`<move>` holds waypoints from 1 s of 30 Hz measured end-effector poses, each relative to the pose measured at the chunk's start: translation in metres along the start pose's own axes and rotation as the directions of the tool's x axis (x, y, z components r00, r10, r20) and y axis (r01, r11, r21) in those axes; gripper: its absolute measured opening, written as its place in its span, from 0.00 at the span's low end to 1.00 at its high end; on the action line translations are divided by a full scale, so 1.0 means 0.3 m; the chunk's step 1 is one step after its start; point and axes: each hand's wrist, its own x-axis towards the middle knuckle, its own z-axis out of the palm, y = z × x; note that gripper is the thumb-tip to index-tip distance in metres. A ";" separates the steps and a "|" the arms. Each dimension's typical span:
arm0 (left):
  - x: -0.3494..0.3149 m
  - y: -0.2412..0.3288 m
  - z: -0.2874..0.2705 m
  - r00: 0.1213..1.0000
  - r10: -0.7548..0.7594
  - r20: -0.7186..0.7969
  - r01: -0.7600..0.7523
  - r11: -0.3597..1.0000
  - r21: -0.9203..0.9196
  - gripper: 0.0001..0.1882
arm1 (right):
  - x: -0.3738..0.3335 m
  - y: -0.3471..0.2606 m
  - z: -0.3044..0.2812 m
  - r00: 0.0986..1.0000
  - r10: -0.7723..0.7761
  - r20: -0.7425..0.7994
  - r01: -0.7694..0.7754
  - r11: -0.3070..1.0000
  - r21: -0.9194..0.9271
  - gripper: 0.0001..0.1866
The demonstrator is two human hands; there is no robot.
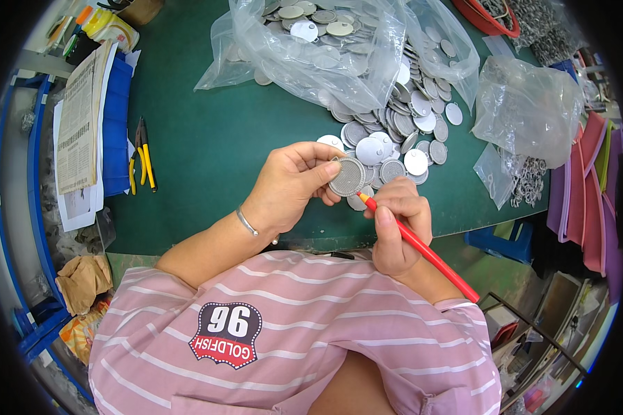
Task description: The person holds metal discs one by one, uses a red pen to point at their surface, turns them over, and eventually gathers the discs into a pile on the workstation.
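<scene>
Pinching a round grey disc [347, 177] by its rim, the left hand [292, 183] is holding it over the near part of a green table [208, 131]. The right hand [405, 213] is gripping a red pencil [439, 261] obliquely, its tip pointing at the disc's lower edge — actual contact is hard to tell. Beyond the hands, a heap of similar discs [370, 150] is spilling from a clear plastic bag [356, 86]; yellow-handled pliers [146, 166] are lying farther left — near a blue bin [118, 117].
</scene>
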 end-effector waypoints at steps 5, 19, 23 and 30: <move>0.001 0.007 -0.004 1.000 0.005 -0.023 -0.004 1.000 0.030 0.10 | 0.003 0.005 0.007 1.000 0.011 0.004 -0.011 1.000 -0.022 0.05; -0.008 0.011 0.006 0.998 0.013 -0.054 -0.009 0.998 0.067 0.10 | 0.004 0.009 0.005 0.999 -0.028 -0.039 0.029 0.999 0.014 0.03; -0.015 0.027 0.014 0.999 0.012 -0.033 -0.009 0.996 0.091 0.10 | -0.006 0.010 0.000 1.000 0.022 -0.008 -0.022 0.999 -0.043 0.03; -0.017 0.021 0.017 0.996 0.086 -0.038 -0.079 0.983 0.165 0.09 | -0.006 0.015 0.010 0.992 0.008 -0.128 0.003 0.997 0.078 0.02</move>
